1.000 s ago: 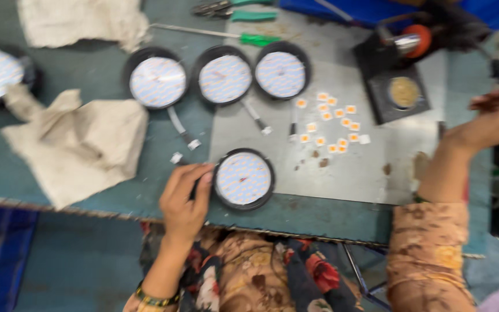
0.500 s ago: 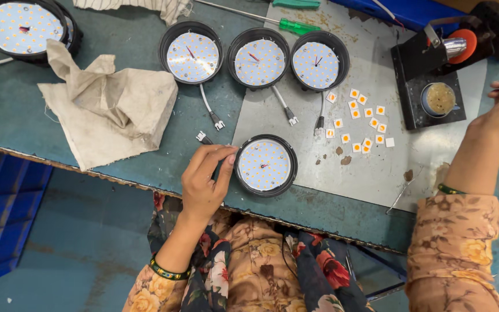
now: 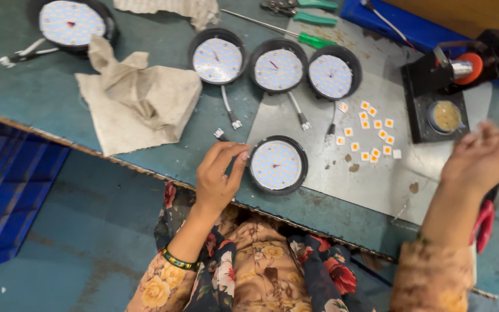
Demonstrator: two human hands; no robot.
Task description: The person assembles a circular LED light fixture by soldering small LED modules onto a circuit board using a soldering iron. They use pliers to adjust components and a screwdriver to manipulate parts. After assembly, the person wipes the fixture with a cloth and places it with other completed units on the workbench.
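Left hand (image 3: 219, 176) steadies, unclasped, the round LED lamp disc (image 3: 277, 164) below three similar discs (image 3: 277, 69); right hand (image 3: 483, 156) hovers open and empty beside it; picking up a tool seems due.

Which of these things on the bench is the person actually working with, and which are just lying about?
In use:
left hand steadying the nearest round LED lamp
right hand, empty, raised near the soldering stand

Lying about:
crumpled cloth
green screwdriver
three wired lamps

A worn teal workbench (image 3: 41, 110) filled the view, its near edge chipped. Below that edge lay a bluish-grey concrete floor (image 3: 88, 242), and left of the bench stood a blue plastic crate (image 3: 7, 196).
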